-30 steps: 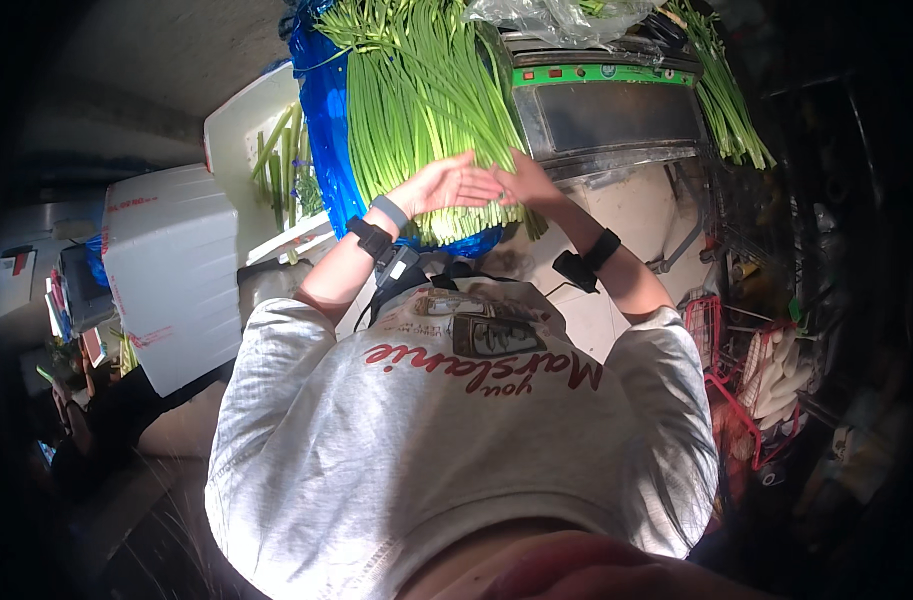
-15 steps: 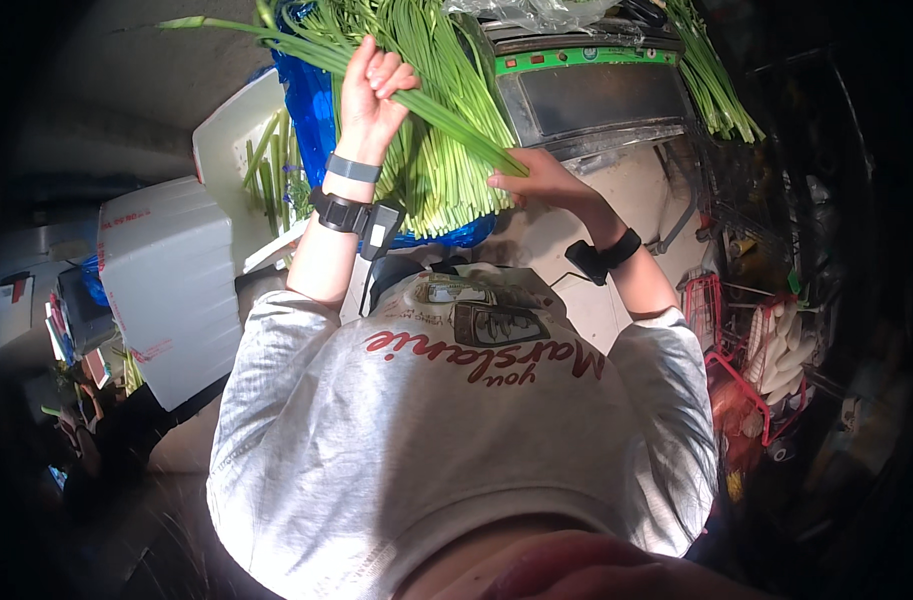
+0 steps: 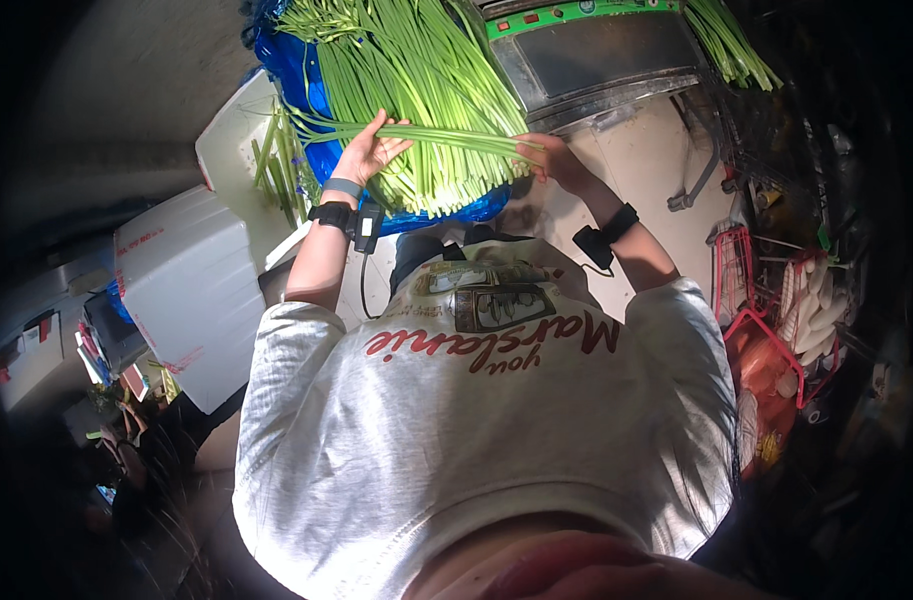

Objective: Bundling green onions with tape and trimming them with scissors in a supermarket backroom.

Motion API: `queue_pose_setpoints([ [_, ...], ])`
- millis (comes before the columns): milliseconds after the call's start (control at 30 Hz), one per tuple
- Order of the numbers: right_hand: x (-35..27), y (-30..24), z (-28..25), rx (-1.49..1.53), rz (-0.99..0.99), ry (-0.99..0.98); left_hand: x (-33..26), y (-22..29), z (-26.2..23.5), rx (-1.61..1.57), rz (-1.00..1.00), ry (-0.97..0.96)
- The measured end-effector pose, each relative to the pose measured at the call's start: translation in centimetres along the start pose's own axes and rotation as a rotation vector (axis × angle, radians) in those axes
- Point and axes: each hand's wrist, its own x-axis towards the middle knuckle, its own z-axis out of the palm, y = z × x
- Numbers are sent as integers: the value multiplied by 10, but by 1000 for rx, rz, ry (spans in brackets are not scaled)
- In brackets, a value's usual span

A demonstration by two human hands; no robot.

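Green stalks: a small bundle of long green stalks (image 3: 446, 135) is lying crosswise between the two hands, stretching sideways over the big pile of green stalks (image 3: 416, 70) beyond the fingertips.
Left hand: the left hand (image 3: 368, 152) is gripping the bundle's left end, fingers curling over the stems and thumb underneath — a black wrist strap (image 3: 336, 215) and a grey band are sitting just behind it.
Right hand: the right hand (image 3: 551, 160) is closing around the bundle's right end, fingers wrapped on the stems; a black wrist device (image 3: 604, 235) is sitting further back on that forearm.
Blue liner: a blue plastic sheet (image 3: 306, 75) is lying under the pile, showing past the left hand and just below both hands.
Machine: a grey metal machine with a green strip (image 3: 596, 50) is standing beyond the right hand, more stalks (image 3: 731, 45) hanging at its far side.
White foam boxes: white foam boxes (image 3: 181, 290) are standing well off to the left of the left forearm.
Red wire basket: a red wire basket (image 3: 766, 330) is sitting off to the right of the right elbow — its contents are too dim to tell.
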Motion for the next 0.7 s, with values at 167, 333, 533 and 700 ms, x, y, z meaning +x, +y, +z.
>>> queue_pose_setpoints([
  [167, 4, 5, -13, 115, 28, -23, -44, 25, 8, 615, -226, -107],
  [333, 10, 17, -18, 181, 38, -40, -59, -7, 76, 1503, 599, -8],
  [533, 2, -11, -4, 39, -11, -4, -17, -65, 151, 2225, 1005, -469],
  [700, -4, -13, -2, 23, -92, 33, -9, -66, 144, 2201, 882, -485],
])
